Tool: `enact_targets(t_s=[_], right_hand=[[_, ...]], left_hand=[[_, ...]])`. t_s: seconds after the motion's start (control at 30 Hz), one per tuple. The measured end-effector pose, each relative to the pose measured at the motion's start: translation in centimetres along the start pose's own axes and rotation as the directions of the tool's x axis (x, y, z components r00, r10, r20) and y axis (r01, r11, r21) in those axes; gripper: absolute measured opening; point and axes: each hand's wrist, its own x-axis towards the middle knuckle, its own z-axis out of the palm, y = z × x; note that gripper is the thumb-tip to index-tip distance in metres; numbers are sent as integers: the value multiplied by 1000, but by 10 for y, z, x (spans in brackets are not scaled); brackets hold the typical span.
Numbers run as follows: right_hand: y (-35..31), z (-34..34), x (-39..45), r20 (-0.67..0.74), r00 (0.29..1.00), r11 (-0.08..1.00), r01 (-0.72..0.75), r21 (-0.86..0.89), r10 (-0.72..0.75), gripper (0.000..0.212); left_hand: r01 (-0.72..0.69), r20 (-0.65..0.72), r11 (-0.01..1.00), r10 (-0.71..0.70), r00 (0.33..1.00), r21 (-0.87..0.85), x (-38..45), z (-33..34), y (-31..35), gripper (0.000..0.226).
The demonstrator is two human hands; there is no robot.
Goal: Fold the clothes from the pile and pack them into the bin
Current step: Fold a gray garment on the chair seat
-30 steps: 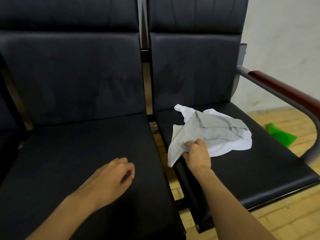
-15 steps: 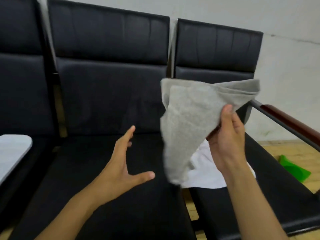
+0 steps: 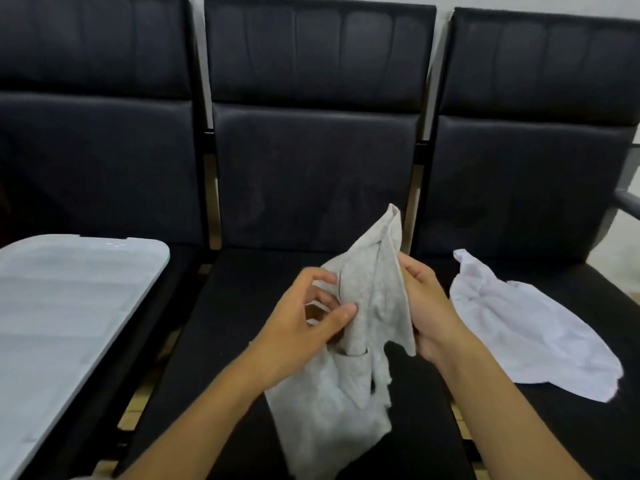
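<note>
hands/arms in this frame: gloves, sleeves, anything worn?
Both bare. Left hand and right hand show no gloves, rings or watch. Both forearms are uncovered down to the frame edge, no sleeve cuffs in view. No markers, straps or cables on either.

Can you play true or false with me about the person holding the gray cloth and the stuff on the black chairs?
1. Both hands hold the gray cloth. True: the left hand pinches one side and the right hand grips the other.
2. The white cloth is folded in a neat square. False: it lies loose and crumpled on the right seat.
3. The gray cloth is held up above the middle seat. True.
4. The white lid sits on the right seat. False: it rests on the left side, away from the white cloth.
5. The white cloth touches the gray cloth. False: they are apart, with the right hand between them.
</note>
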Motion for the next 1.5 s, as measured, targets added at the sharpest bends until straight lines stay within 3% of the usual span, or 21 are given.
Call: enact_targets(t_s=[0.07,0.13,0.23,0.3,0.4,0.47,0.53,0.6,0.67,0.7,0.77,0.83,0.9,1.0,1.03,1.07,1.13,1.27,1.33,1.43,1.5], right_hand=[[0,5,5,-52,999,1000,6,5,-5,32],[0,11,9,-84,996,999,16,34,-13,32],[1,15,12,-122,991,996,56,72,-47,35],[0,10,14,-178,984,994,44,105,-25,37],[0,0,19,-282,957,992,-34,122,67,26],[5,-3,21,-332,943,999,-45,-31,32,40],[5,2,17,-279,940,935,91,-343,-194,52],[2,13,10,-4,928,791,316,-524,-373,51],[2,27,3,298,890,735,454,-504,-345,48],[2,34,-2,367,883,777,444,-446,-294,46],[4,45,-6,372,892,845,394,-362,-257,41],[7,52,-7,315,896,802,428,-417,-314,34],[9,58,-9,256,874,705,485,-518,-414,27],[8,64,-11,158,769,500,541,-676,-619,21],[7,64,-12,162,763,505,554,-662,-626,21],[6,64,-11,179,795,580,557,-594,-580,23],[7,62,-11,259,903,783,427,-451,-343,32],[22,61,-11,342,935,806,272,-526,-92,76],[24,64,-12,387,921,862,225,-455,-36,77],[19,67,-11,357,934,981,57,-186,14,64],[17,66,-11,347,938,985,52,-166,9,73]], left_hand=[[23,-49,1000,-23,999,-6,0,0,3,45],[57,-15,985,-55,998,163,-1,-2,1,45],[61,35,927,-79,996,370,-1,-8,-7,12],[49,-19,947,-46,999,318,0,-17,-7,10],[-91,-150,978,120,981,185,1,-30,6,22],[-178,-250,980,196,948,92,0,-36,17,24],[-226,-318,973,229,920,45,0,-40,24,24],[-241,-317,970,234,919,19,0,-43,29,26],[-226,-264,974,217,940,-6,-2,-44,34,29],[-220,-245,976,212,946,-3,-3,-43,37,29],[-226,-226,974,224,948,20,-5,-43,40,26],[-232,-207,972,233,950,28,-7,-42,42,24],[-238,-184,970,244,952,54,-9,-40,44,30],[-211,-146,976,216,965,49,-10,-45,49,42],[-182,-133,983,182,974,14,-10,-50,50,45],[-155,-124,988,151,981,-17,-9,-56,50,45],[-137,-119,991,137,983,9,-10,-65,51,38],[-262,-60,956,272,961,133,-14,-68,54,18],[-347,-29,917,360,933,197,-13,-67,57,15],[-428,-31,860,453,891,279,-12,-69,59,13],[-444,-30,854,469,883,272,-13,-71,61,15]])
